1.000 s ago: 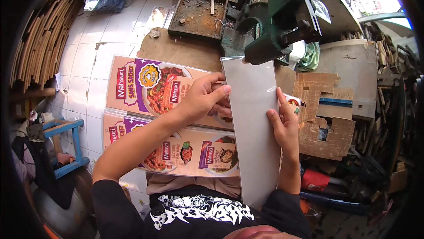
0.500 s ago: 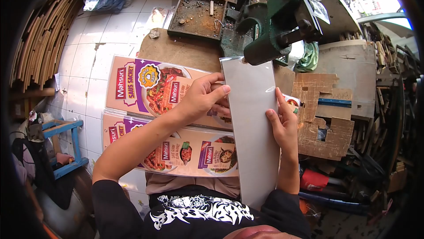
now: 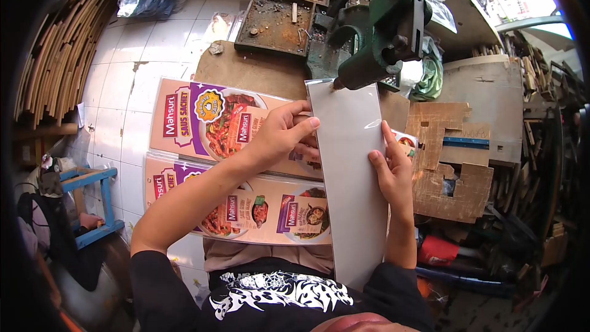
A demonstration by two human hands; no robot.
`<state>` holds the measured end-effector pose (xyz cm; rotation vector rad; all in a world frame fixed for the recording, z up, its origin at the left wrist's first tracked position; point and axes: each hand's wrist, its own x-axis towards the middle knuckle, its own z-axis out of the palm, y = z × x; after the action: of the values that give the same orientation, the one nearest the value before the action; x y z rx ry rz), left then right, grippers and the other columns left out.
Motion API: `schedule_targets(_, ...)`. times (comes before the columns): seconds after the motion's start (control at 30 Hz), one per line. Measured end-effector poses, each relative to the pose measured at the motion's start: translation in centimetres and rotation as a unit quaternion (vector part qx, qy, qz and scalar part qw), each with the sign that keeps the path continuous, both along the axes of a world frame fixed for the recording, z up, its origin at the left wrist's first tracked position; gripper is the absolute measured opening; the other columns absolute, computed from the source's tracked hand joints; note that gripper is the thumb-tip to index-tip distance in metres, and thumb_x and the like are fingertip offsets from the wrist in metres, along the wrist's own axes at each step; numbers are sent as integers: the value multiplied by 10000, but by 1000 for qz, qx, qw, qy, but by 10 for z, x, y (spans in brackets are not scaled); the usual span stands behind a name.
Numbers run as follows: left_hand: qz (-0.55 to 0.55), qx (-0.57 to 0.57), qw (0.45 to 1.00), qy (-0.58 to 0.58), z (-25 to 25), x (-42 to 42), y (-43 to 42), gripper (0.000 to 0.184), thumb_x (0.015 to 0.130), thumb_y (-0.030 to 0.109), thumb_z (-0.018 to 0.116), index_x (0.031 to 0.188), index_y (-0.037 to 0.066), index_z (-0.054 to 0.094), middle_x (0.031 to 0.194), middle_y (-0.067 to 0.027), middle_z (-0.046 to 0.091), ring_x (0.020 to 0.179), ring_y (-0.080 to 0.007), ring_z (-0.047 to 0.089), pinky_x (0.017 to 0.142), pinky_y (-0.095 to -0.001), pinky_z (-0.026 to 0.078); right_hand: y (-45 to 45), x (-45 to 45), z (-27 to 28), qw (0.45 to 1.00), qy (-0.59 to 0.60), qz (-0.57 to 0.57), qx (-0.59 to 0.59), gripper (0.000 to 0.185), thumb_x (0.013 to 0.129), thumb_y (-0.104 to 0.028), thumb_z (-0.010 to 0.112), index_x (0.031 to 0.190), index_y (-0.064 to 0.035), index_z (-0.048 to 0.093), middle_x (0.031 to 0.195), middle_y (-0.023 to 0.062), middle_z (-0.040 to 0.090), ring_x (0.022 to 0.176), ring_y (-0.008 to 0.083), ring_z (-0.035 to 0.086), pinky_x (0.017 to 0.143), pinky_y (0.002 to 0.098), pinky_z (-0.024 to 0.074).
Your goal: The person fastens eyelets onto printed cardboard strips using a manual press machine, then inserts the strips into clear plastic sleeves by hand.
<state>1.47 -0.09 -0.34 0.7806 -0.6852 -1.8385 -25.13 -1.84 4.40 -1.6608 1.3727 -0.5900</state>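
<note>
A long grey-white panel [image 3: 350, 166] with a clear plastic border lies lengthwise in front of me. Its far end sits beneath the head of a green press [image 3: 362, 71]. My left hand [image 3: 289, 132] pinches the panel's left edge, thumb uppermost and some fingertips hidden. On the opposite edge, my right hand [image 3: 394, 172] grips with its thumb on the face; part of its fingers is out of sight. Two stacks of printed Mahsuri sauce panels, an upper one [image 3: 178, 117] and a lower one [image 3: 258, 209], lie under my left forearm.
A dirty metal tray [image 3: 273, 25] with small bits stands left of the press, on a brown board [image 3: 246, 71]. Cut brown hardboard [image 3: 455, 191] is at right. Wooden strips [image 3: 67, 55] lean at far left, above a blue stool frame [image 3: 101, 203].
The press's lever bar has swung left and more upright, and its head has shifted slightly. The panel's far end has moved a little left under it. Both hands keep their hold.
</note>
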Motion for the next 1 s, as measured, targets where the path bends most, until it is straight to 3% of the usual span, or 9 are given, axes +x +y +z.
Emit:
schedule_targets(0.3,-8,-21,1000,14,0,-4,5,392,1009,189,526,1331,-16,440,1071,-148,657,884,-219,713,740,-330,629,14,0,-3,991,-119,-2,-55,532,981,-41,538,1480,9,362,1390,195,523,1199,201,546,1010,304,417)
schedule_targets(0.53,-74,-84,994,-9,-7,-2,5,418,1055,328,420,1290,-11,489,1049,-180,663,898,-239,707,789,-353,591,41,-34,-4,996,-73,-40,-17,408,1021,-153,456,1376,49,467,1299,170,573,1146,204,561,1022,315,406)
schedule_targets(0.57,-76,-109,990,-51,-6,-4,5,417,1064,341,392,1269,0,518,1042,-166,668,896,-220,703,804,-334,581,49,-28,-2,985,-150,-75,50,373,1028,-185,434,1309,48,510,1174,150,610,1022,190,596,923,292,448)
schedule_targets(0.6,-81,-113,989,-51,-8,-5,5,417,1064,341,392,1269,0,518,1042,-166,668,896,-220,703,804,-334,581,56,-27,0,961,-227,-107,114,365,1035,-218,412,1242,48,552,1048,130,648,897,176,630,825,270,491)
schedule_targets(0.67,-97,-150,977,-116,-11,-6,5,401,1069,310,389,1250,-20,527,1051,-177,670,899,-219,700,812,-340,575,59,-49,-22,802,-485,94,336,456,994,-420,484,1094,20,554,672,42,512,482,140,508,439,256,372)
schedule_targets(0.77,-105,-160,971,-145,-6,-11,9,363,1070,274,398,1255,-9,530,1057,-149,669,922,-187,680,844,-318,557,66,-30,-37,601,-603,243,464,499,911,-436,606,1092,23,526,738,36,508,512,171,530,505,270,403)
schedule_targets(0.87,-97,-178,961,-188,11,-15,18,328,1065,235,417,1258,-7,526,1068,-132,662,951,-177,667,862,-312,545,81,-18,-23,556,-575,244,549,637,801,-596,655,981,-8,492,769,20,497,569,159,511,603,271,389)
schedule_targets(0.93,-13,-212,959,-186,33,-17,26,312,1058,207,432,1264,-11,519,1069,-121,661,975,-179,659,886,-314,533,91,-15,-11,570,-559,225,559,628,783,-622,658,912,-39,462,745,7,464,565,149,490,615,261,369)
schedule_targets(1.0,33,-233,954,-186,65,-14,33,307,1042,169,454,1283,-14,508,1085,-119,658,1032,-197,646,932,-327,514,97,-9,-10,503,-565,246,606,648,769,-650,656,900,-49,453,740,1,457,576,145,496,619,258,361)
